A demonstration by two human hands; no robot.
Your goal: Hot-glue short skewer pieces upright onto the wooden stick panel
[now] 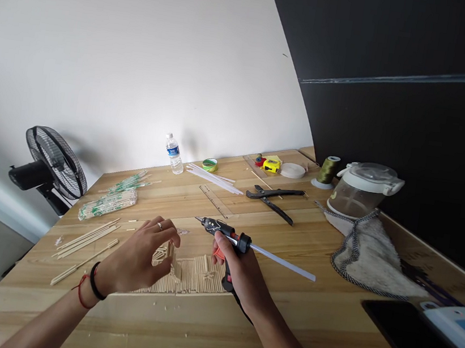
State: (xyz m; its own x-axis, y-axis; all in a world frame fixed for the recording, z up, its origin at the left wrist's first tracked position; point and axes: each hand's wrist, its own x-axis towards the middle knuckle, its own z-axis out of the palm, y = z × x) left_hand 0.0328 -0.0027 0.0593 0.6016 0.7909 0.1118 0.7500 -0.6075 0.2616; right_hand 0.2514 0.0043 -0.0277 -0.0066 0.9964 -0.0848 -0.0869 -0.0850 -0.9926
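Observation:
My right hand (pixel 240 272) grips a black and orange glue gun (pixel 224 233). Its nozzle points left and a clear glue stick (pixel 285 262) juts out of its back. My left hand (pixel 140 256) is curled, fingers pinched on a small upright wooden piece (pixel 170 250). That piece stands on a flat mat of glued wooden sticks (pixel 193 276) lying on the wooden table (pixel 212 331). The glue gun's tip hangs just above and to the right of my left fingers.
Loose sticks (pixel 87 237) and wrapped chopsticks (pixel 108 203) lie at left. Behind are a ruler (pixel 214 200), pliers (pixel 274 198), a water bottle (pixel 174 154), tape rolls, a thread spool (pixel 328 169) and a kettle (pixel 361 190) on a cloth. A fan (pixel 51 164) stands off the table's left edge.

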